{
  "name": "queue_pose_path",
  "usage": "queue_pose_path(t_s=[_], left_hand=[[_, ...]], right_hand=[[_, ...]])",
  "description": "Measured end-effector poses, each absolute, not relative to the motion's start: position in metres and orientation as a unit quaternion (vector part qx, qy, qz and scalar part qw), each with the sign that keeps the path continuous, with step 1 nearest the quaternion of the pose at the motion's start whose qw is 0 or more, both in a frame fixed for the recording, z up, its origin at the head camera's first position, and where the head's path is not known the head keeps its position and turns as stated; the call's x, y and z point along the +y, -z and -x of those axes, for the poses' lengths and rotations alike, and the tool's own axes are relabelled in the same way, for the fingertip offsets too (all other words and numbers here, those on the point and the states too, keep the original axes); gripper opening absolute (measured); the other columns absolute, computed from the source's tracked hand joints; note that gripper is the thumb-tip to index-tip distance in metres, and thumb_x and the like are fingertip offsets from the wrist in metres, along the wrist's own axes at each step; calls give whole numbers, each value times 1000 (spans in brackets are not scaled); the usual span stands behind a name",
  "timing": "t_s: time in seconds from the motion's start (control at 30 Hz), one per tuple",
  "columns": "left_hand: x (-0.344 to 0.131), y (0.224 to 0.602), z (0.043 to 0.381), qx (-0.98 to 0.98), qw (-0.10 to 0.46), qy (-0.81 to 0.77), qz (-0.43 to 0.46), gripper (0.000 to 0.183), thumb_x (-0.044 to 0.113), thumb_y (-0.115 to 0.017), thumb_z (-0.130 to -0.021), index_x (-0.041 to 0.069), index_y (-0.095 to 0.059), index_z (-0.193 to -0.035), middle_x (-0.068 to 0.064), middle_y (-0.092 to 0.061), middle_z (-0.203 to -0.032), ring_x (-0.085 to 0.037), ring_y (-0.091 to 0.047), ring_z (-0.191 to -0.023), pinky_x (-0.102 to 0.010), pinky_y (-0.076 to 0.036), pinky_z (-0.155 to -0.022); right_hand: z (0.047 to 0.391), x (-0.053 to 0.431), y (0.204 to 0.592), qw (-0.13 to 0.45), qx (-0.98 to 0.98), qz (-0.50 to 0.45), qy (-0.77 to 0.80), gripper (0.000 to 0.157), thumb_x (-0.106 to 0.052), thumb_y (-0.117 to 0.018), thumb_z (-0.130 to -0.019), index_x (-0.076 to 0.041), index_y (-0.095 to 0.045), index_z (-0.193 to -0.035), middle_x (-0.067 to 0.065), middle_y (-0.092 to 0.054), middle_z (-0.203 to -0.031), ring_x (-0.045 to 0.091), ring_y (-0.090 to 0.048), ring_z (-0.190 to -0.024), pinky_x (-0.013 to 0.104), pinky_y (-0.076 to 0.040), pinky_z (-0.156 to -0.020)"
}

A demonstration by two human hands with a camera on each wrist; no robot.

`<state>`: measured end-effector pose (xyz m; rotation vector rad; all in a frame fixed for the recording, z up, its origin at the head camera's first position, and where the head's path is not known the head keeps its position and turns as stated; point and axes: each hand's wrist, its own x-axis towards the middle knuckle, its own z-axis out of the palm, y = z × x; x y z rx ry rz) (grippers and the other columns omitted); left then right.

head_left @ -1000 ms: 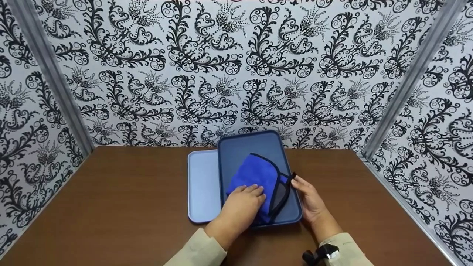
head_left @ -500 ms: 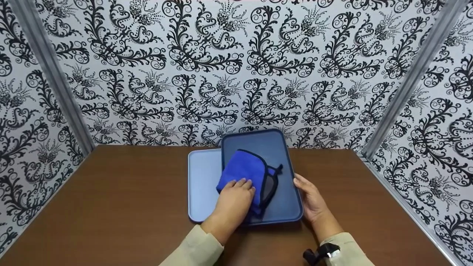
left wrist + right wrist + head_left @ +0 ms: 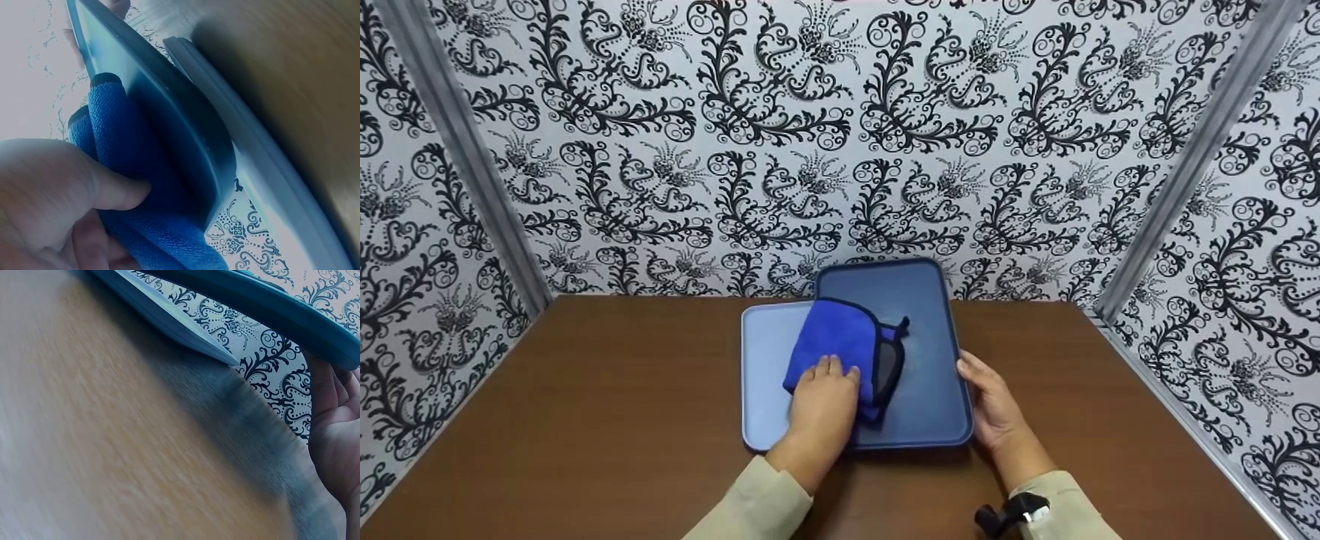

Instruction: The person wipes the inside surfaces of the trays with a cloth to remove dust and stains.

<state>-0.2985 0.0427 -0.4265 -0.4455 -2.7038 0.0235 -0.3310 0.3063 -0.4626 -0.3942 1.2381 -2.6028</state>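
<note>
In the head view, a dark blue rectangular tray (image 3: pixel 934 360) partly overlaps a light blue tray (image 3: pixel 769 375) to its left. A bright blue plush cloth (image 3: pixel 836 330) with black edging and a small loop lies folded on the dark tray and reaches over its left rim. My left hand (image 3: pixel 823 405) presses the cloth down, fingers extended on top; in the left wrist view, the thumb (image 3: pixel 126 194) also lies on the cloth (image 3: pixel 135 140). My right hand (image 3: pixel 994 405) grips the dark tray's right rim, with fingers (image 3: pixel 323 385) under the raised edge.
Both trays are on a brown wooden table (image 3: pixel 622 412), near its back edge. A black-and-white patterned wall (image 3: pixel 825 150) stands behind, with grey frame posts (image 3: pixel 484 180) at the corners. A black strap device (image 3: pixel 1012 514) sits on the right wrist.
My left hand has slid the cloth leftward and slightly up across the dark tray, off its right side to its left rim. The dark tray has shifted slightly right; my right hand stays at its edge.
</note>
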Motion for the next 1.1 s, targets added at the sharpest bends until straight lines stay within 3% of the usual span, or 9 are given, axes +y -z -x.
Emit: queue_pose_path(t_s=[0.17, 0.4, 1.1], left_hand=[[44, 428, 298, -966, 203, 2, 160, 34, 12, -62, -97, 15, -73, -130, -13, -72, -132, -26, -67, -126, -40, -55, -103], [49, 428, 297, -965, 198, 26, 172, 49, 21, -78, -86, 12, -70, -133, -13, -72, -132, -26, -67, -125, -41, -56, -102], [64, 427, 284, -958, 119, 39, 259, 45, 13, -63, -99, 18, -64, -143, -11, -66, -143, -26, -61, -135, -45, -52, -111]], right_hand=[[331, 307, 464, 113, 425, 130, 889, 49, -6, -26, -112, -14, -73, -120, 5, -80, -102, 17, -77, -90, 31, -63, -80], [334, 310, 470, 103, 409, 115, 899, 46, -8, -27, -113, -14, -72, -122, 7, -79, -106, 19, -77, -92, 33, -63, -81], [337, 310, 473, 95, 372, 150, 911, 46, -6, -25, -113, -8, -71, -122, 9, -80, -103, 19, -78, -89, 32, -64, -78]])
